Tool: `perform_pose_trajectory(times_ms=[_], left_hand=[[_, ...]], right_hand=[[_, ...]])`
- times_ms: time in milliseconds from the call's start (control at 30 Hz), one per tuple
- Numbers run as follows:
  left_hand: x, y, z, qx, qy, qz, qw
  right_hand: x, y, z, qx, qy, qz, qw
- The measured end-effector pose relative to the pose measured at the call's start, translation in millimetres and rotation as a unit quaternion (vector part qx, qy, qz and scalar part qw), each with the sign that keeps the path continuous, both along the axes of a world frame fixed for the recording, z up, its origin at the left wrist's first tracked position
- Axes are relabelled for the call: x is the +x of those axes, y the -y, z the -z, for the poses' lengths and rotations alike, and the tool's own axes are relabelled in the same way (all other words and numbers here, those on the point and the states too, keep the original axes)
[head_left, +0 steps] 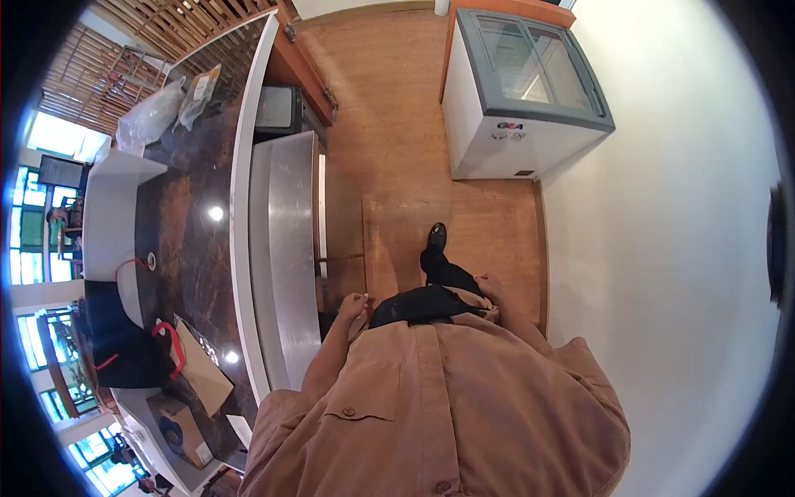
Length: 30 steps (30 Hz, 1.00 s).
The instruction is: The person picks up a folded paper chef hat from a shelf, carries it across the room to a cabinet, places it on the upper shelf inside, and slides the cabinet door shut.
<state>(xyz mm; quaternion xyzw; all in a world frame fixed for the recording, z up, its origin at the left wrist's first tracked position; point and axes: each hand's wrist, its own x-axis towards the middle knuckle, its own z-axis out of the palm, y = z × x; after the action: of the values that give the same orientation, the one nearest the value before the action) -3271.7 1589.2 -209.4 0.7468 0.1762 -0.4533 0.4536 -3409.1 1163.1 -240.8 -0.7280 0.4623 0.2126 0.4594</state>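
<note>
My left hand (354,306) hangs low beside my hip, near the metal counter's front. Its fingers are curled in, and no object shows in them. On the other side, my right hand (487,285) is by my thigh, partly hidden by my forearm and clothing; its finger position is too small to make out. I wear a brown shirt (497,389) and a dark apron or cloth (422,305) at the waist. One black shoe (437,236) is forward on the wooden floor (397,108).
A glass-topped chest freezer (530,142) stands ahead by the white wall (662,207). Left runs a stainless steel counter (291,240) below a dark countertop (195,248) bearing plastic bags (153,114), a clipboard-like board (203,369) and a red strap (175,352). A cardboard box (178,431) sits nearer.
</note>
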Motion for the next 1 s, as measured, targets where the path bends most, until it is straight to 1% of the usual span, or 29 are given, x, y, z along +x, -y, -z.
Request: perform_pose_trajectory(times_ms=[67,133,167,200,233,300,333,367,400,433,467,500,567,600,667,733,800,867,933,967,1000], left_hand=[[26,10,8,0.027,0.001,0.028,0.999],[51,25,3,0.026,0.019,0.049,0.998],[68,36,5,0.018,0.032,0.068,0.997],[80,53,-8,0.041,0.072,0.067,0.994],[95,66,-12,0.043,0.070,0.068,0.994],[121,90,-16,-0.019,0.062,0.017,0.998],[135,105,-22,-0.020,0.059,0.016,0.998],[148,122,-31,-0.028,0.084,0.006,0.996],[160,136,-37,-0.036,0.108,-0.006,0.994],[173,148,-39,-0.039,0.106,-0.010,0.994],[185,156,-39,-0.037,0.127,0.000,0.991],[197,167,-42,-0.035,0.148,0.010,0.988],[225,192,-72,0.012,0.255,0.086,0.963],[240,201,-84,0.027,0.311,0.124,0.942],[272,234,-151,-0.024,0.303,0.097,0.948],[305,264,-208,-0.032,0.339,0.111,0.934],[337,288,-254,-0.114,0.388,0.111,0.908],[370,310,-299,-0.158,0.398,0.103,0.898],[403,331,-345,-0.208,0.439,0.110,0.867],[416,341,-374,-0.226,0.424,0.102,0.871],[430,349,-389,-0.266,0.454,0.105,0.844]], right_hand=[[32,17,-4,0.019,-0.004,0.008,1.000],[65,32,-9,0.035,-0.004,0.019,0.999],[83,40,-11,0.001,0.020,-0.008,1.000],[96,47,-12,-0.034,0.040,-0.035,0.998],[113,55,-9,-0.032,0.038,-0.034,0.998],[148,70,-3,-0.050,0.067,-0.092,0.992],[165,74,-7,-0.045,0.088,-0.076,0.992],[183,78,-16,-0.043,0.109,-0.063,0.991],[199,81,-32,-0.045,0.106,-0.067,0.991],[216,81,-56,-0.020,0.124,-0.054,0.991],[232,80,-74,0.005,0.141,-0.042,0.989],[245,80,-80,0.001,0.139,-0.048,0.989],[276,81,-91,0.014,0.203,-0.097,0.974],[292,80,-100,0.014,0.200,-0.100,0.974],[330,81,-131,-0.068,0.215,-0.173,0.959],[369,83,-171,-0.116,0.313,-0.196,0.922],[406,82,-242,-0.115,0.360,-0.171,0.910],[437,84,-323,-0.055,0.397,-0.127,0.907],[464,91,-375,-0.116,0.457,-0.117,0.874],[475,95,-402,-0.137,0.490,-0.104,0.854],[486,98,-423,-0.157,0.522,-0.093,0.833]])
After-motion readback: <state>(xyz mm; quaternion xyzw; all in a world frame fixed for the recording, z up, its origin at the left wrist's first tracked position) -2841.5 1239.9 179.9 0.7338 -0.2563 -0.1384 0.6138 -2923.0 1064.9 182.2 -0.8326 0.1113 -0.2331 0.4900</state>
